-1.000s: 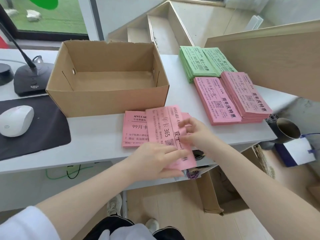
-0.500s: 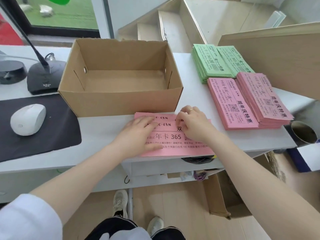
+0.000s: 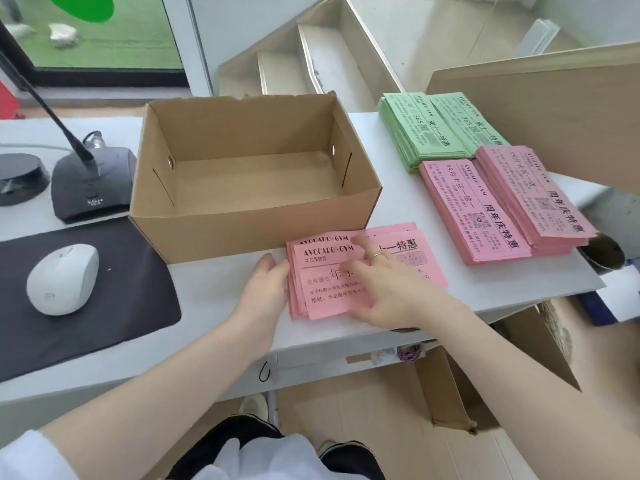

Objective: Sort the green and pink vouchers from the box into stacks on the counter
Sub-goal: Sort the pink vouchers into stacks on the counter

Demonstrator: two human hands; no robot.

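Observation:
A loose pile of pink vouchers lies on the white counter, just in front of the cardboard box. The box's inside shows only bare cardboard. My left hand touches the pile's left edge with straight fingers. My right hand lies flat on top of the pile, fingers spread. At the right stand two green voucher stacks and, nearer to me, two pink voucher stacks.
A white mouse sits on a black mat at the left. Behind it stand a desk microphone base and a black round device. A wooden board rises at the right. An open carton sits under the counter.
The pink vouchers went from being held upright over the counter's edge to lying flat on it. My left hand slid off the top to the pile's left edge; my right hand stays on top.

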